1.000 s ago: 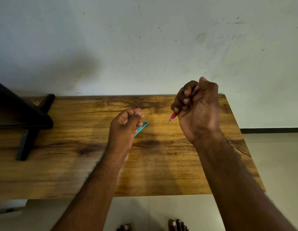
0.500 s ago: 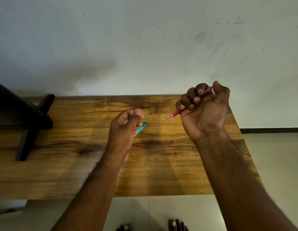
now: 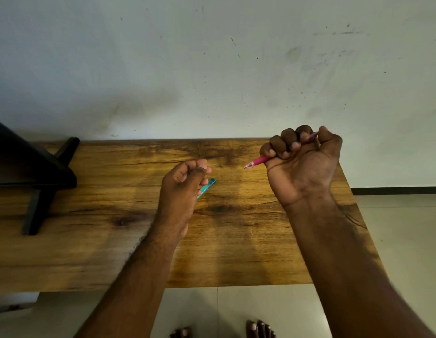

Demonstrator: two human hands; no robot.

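Two items in hand. Pink pen [image 3: 259, 161]: gripped in the fisted right hand [image 3: 301, 164] above the counter [image 3: 236, 252], tip exposed; likely light, stiff, smooth; best gripped mid-barrel. Teal cap [image 3: 207, 187]: pinched in the curled left hand [image 3: 181, 189]; likely small, light, easily dropped.

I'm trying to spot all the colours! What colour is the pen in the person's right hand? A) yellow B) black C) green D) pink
D: the right hand has its fingers curled round a pink pen, whose tip sticks out to the left over the wooden table.
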